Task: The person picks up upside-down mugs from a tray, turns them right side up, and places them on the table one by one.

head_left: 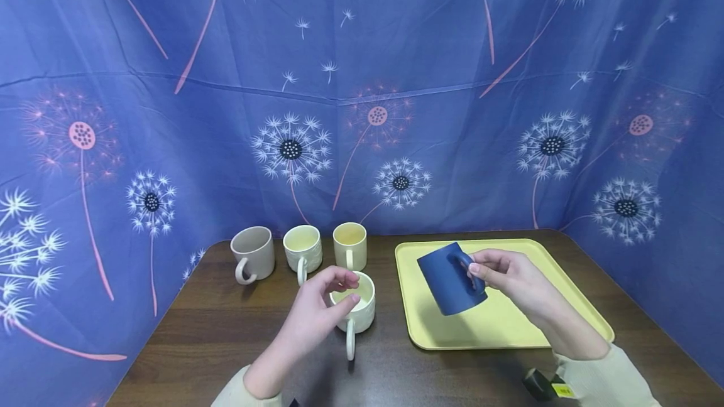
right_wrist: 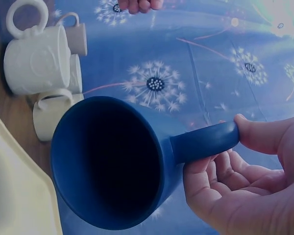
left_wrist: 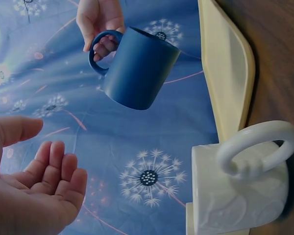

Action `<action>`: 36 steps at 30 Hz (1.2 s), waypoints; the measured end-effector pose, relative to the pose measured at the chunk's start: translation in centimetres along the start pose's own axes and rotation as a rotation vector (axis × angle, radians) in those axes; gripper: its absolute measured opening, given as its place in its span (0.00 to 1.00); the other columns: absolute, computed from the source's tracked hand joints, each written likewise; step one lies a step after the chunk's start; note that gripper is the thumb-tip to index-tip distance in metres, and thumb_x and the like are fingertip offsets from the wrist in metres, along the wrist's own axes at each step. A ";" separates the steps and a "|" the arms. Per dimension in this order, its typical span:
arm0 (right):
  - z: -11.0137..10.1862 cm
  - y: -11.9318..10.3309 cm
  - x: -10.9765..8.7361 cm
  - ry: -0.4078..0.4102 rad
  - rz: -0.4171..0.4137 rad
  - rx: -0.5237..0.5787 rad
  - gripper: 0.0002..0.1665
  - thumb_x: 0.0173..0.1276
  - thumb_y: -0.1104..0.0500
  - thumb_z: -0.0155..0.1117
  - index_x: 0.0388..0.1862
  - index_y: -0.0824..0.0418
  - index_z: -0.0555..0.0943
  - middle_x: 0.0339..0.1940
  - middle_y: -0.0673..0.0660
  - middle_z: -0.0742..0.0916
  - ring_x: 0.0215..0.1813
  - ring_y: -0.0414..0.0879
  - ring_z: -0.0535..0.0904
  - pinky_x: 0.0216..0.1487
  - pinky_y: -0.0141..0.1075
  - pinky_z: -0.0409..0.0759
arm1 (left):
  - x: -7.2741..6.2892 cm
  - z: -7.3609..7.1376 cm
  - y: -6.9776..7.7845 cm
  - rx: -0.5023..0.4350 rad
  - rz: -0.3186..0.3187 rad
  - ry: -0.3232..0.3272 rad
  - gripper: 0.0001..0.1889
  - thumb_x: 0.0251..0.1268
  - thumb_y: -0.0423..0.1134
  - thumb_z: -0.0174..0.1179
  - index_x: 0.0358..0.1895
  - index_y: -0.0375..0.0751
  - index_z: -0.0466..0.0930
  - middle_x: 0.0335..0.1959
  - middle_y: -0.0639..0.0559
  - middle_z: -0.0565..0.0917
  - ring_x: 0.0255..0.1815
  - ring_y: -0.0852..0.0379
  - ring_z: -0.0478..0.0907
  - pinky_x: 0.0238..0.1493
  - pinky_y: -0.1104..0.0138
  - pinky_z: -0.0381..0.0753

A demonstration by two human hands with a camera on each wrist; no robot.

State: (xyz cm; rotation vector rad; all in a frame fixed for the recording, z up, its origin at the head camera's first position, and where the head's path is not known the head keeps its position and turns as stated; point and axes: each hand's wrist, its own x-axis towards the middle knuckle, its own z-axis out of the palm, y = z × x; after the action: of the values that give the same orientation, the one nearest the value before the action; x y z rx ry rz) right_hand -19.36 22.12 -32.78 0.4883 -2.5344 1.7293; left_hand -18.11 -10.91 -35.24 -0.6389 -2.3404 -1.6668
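Note:
My right hand (head_left: 517, 278) holds a dark blue mug (head_left: 449, 281) by its handle, thumb and fingers pinching the loop. The mug hangs tilted in the air over the yellow tray (head_left: 415, 331). In the right wrist view, its dark, round mouth (right_wrist: 108, 164) faces the camera. My left hand (head_left: 313, 303) hovers at a white embossed mug (head_left: 362, 316), which stands upright on the table left of the tray. In the left wrist view the left hand's fingers (left_wrist: 49, 169) are loosely bent, the thumb apart, with nothing between them. That white mug's handle (head_left: 351, 339) points toward me.
Behind the white mug stand a grey-beige mug (head_left: 260, 256), another pale embossed mug (head_left: 303, 250) and a cream mug (head_left: 353, 247) in a row. A blue dandelion-print cloth (head_left: 351, 36) hangs behind the wooden table (head_left: 226, 325). A small black object (head_left: 538, 385) lies near the right sleeve.

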 end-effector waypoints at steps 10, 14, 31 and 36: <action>0.6 -1.3 -0.1 -0.120 -0.065 0.019 0.15 0.68 0.63 0.58 0.44 0.78 0.76 0.29 0.46 0.83 0.32 0.37 0.78 0.40 0.31 0.76 | 0.5 0.0 0.6 0.013 0.083 -0.017 0.15 0.52 0.30 0.66 0.44 0.40 0.78 0.41 0.50 0.83 0.45 0.50 0.79 0.53 0.62 0.75; 0.8 -1.5 0.0 -0.183 -0.084 0.030 0.14 0.68 0.64 0.57 0.42 0.77 0.76 0.27 0.45 0.82 0.31 0.37 0.78 0.39 0.32 0.76 | 0.6 0.0 0.6 0.037 0.137 -0.018 0.14 0.51 0.30 0.67 0.44 0.40 0.79 0.40 0.50 0.82 0.44 0.50 0.79 0.51 0.62 0.77; 2.2 -3.2 0.3 -0.351 -0.058 0.065 0.15 0.67 0.62 0.57 0.43 0.76 0.77 0.31 0.50 0.85 0.34 0.39 0.80 0.40 0.33 0.77 | 0.9 0.8 1.5 0.104 0.246 -0.023 0.16 0.50 0.31 0.68 0.44 0.46 0.79 0.38 0.52 0.81 0.42 0.60 0.77 0.44 0.61 0.79; 2.7 -3.5 0.4 -0.390 -0.059 0.071 0.14 0.68 0.62 0.57 0.43 0.75 0.77 0.29 0.50 0.83 0.33 0.39 0.78 0.39 0.33 0.77 | 0.9 1.1 1.8 0.105 0.241 -0.038 0.17 0.50 0.32 0.69 0.44 0.48 0.79 0.39 0.58 0.80 0.43 0.61 0.76 0.44 0.63 0.78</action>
State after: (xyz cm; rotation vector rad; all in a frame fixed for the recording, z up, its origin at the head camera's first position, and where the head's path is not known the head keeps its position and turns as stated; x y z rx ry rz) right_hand -18.39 18.42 -30.61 0.9820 -2.6714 1.8651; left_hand -18.01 -9.17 -33.75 -0.8982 -2.2529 -1.4305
